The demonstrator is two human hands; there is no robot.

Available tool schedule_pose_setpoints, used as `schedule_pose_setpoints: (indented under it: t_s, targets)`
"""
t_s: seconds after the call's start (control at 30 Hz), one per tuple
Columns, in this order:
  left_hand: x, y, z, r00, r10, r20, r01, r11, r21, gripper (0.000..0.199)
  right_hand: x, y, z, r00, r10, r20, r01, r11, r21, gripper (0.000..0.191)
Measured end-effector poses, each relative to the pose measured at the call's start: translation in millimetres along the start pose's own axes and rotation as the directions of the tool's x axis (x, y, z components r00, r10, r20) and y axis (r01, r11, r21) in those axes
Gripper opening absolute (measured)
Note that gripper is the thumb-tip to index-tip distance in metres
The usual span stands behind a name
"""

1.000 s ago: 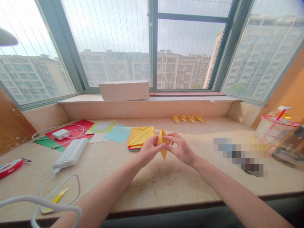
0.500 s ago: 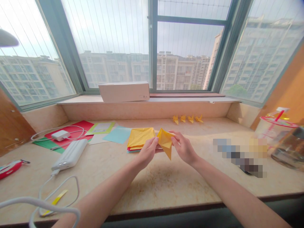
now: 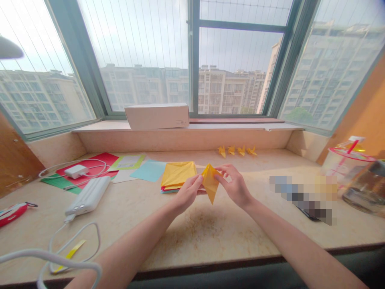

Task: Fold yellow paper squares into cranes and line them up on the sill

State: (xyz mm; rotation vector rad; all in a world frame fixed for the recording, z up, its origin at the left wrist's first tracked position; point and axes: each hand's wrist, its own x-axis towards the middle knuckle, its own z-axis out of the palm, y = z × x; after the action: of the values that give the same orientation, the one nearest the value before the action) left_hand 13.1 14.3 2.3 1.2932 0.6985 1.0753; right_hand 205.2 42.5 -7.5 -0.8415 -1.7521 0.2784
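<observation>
A folded piece of yellow origami paper, shaped like a long diamond with its tip pointing down, is held above the counter between both hands. My left hand pinches its left edge, some fingers tucked behind it. From the other side my right hand grips it, thumb pressed on the front face near the upper right edge. Just left of the paper lies a stack of folded yellow sheets, with red and blue layers showing underneath. Several small yellow paper cranes stand in a row at the back.
Loose coloured sheets lie at the left back, by a white charger and a power bank with cables. A red cutter is far left. At right are a blurred-out item, a cup with a red straw and a glass jar.
The upper flap of the yellow paper now lies in a slim diamond instead of spreading sideways. My right thumb has moved onto its front face.
</observation>
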Motion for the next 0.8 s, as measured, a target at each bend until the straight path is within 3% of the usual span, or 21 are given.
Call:
schedule_pose_setpoints:
  t_s: [0.63, 0.8]
  targets:
    - [2.5, -2.5, -1.3, 0.995, -0.093, -0.025, 0.087, 0.977, -0.194, 0.032, -0.6, -1.0, -2.3, 0.997, -0.069, 0.026, 0.068, 0.997, 0.035, 0.015]
    - [3.4, -0.4, -2.6, 0.989, -0.133, -0.063, 0.113, 0.96, -0.255, 0.03, -1.7, -3.1, -1.6, 0.985, -0.101, 0.136, 0.084, 0.988, 0.128, 0.014]
